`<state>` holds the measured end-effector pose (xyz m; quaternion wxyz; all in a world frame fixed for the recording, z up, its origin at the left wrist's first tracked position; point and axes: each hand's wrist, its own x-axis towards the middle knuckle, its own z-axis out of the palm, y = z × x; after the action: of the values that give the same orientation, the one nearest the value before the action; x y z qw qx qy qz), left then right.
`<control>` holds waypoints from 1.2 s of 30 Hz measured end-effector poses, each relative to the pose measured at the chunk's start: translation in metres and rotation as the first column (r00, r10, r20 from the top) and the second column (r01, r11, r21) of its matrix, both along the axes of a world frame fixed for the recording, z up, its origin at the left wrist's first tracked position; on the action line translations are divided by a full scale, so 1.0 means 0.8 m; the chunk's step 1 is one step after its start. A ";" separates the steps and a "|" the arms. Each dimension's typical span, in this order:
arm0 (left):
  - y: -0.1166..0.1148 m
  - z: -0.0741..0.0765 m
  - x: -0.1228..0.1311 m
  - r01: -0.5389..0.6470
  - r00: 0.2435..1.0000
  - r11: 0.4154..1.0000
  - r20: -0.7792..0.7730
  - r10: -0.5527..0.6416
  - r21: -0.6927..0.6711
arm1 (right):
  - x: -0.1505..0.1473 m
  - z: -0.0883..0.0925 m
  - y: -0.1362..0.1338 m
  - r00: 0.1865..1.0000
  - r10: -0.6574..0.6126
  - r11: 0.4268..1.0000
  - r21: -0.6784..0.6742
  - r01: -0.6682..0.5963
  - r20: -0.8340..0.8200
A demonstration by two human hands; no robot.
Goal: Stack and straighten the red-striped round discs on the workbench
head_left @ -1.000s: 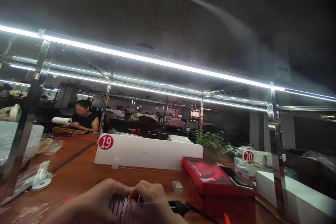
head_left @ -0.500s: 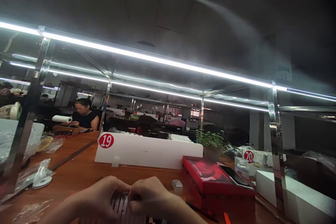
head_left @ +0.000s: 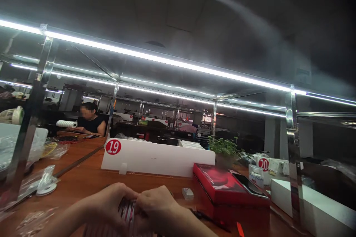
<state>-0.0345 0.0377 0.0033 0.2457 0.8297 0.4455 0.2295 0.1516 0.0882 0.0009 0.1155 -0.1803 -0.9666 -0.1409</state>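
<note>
My left hand [head_left: 109,203] and my right hand [head_left: 157,207] are low at the bottom edge, fingers curled and pressed together over the wooden table [head_left: 83,183]. Between them they pinch a shiny striped silver-and-red thing [head_left: 128,211], which looks like a bundle or coil; most of it is hidden by the fingers. A dark cable [head_left: 207,218] runs off to the right of my right hand.
A white divider marked 19 [head_left: 155,157] stands behind my hands. A red box [head_left: 222,187] with a phone [head_left: 250,185] on it lies at the right, a small white block [head_left: 188,193] beside it. Plastic bags [head_left: 41,181] lie at the left. A person [head_left: 90,120] sits at the far left bench.
My hands have stayed together on the striped thing with small finger shifts. The view has tilted slightly, so the table things sit a little higher.
</note>
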 end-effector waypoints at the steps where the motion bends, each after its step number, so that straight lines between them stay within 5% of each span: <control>1: 0.000 0.000 0.000 0.008 1.000 1.000 0.004 -0.008 -0.001 | 0.000 -0.005 0.001 1.000 0.003 1.000 0.028 -0.002 -0.031; 4: 0.002 0.003 0.001 0.051 0.999 0.999 0.019 -0.051 -0.016 | 0.002 -0.024 0.003 0.961 0.100 0.985 0.163 -0.058 -0.259; 7: 0.006 0.005 0.001 0.076 0.997 0.996 0.026 -0.075 -0.043 | 0.006 -0.039 0.006 0.823 0.308 0.921 0.367 -0.132 -0.478; 13: 0.018 0.002 -0.005 0.094 0.995 0.992 0.022 -0.093 -0.088 | 0.006 -0.043 0.004 0.637 0.499 0.841 0.507 -0.191 -0.587; 24: 0.012 0.007 -0.002 0.058 0.998 0.990 0.035 -0.054 -0.126 | 0.010 -0.042 -0.011 0.727 0.493 0.778 0.615 -0.125 -0.477; 28: 0.015 0.011 -0.004 0.096 0.994 0.975 0.074 -0.083 -0.199 | 0.013 -0.040 -0.024 0.774 0.424 0.806 0.586 -0.085 -0.470; 36: 0.026 0.025 -0.011 0.127 0.987 0.903 0.140 -0.075 -0.411 | -0.004 -0.056 -0.038 0.635 0.513 0.773 0.632 -0.051 -0.577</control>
<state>-0.0434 0.0585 0.0234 0.4557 0.7644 0.4252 0.1653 0.1484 0.0575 -0.0439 0.5556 -0.0164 -0.7696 -0.3141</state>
